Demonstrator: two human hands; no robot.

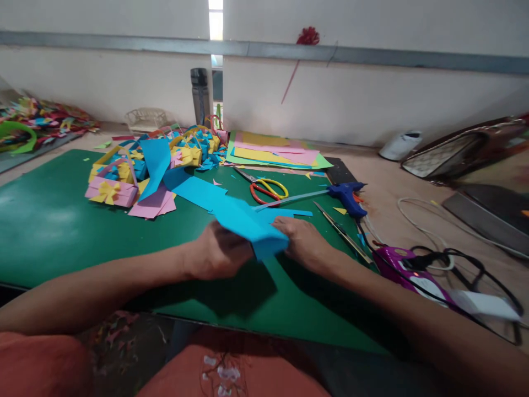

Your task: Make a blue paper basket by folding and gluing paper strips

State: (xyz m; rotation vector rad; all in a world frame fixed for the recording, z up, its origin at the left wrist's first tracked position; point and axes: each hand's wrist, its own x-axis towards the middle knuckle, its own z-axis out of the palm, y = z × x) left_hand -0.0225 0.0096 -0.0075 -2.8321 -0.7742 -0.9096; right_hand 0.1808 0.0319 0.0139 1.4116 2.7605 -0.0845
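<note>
A folded piece of blue paper (252, 223) is held between my two hands above the green cutting mat (49, 220). My left hand (219, 251) is closed on its left side, and my right hand (303, 242) grips its right end; some fingertips are hidden behind the paper. Beyond it lie scissors (268, 190) with red and yellow handles and a blue strip of paper (194, 187). A blue glue gun (349, 198) with a long glue stick rests to the right, near a slim craft knife (343, 231).
Small paper baskets (111, 187) in pink, yellow and blue cluster at the back left. Coloured sheets (281, 149) are stacked behind the scissors. A dark bottle (199, 96) stands by the wall. A purple power strip (409, 270) with tangled cords occupies the right, near a bag (450, 151).
</note>
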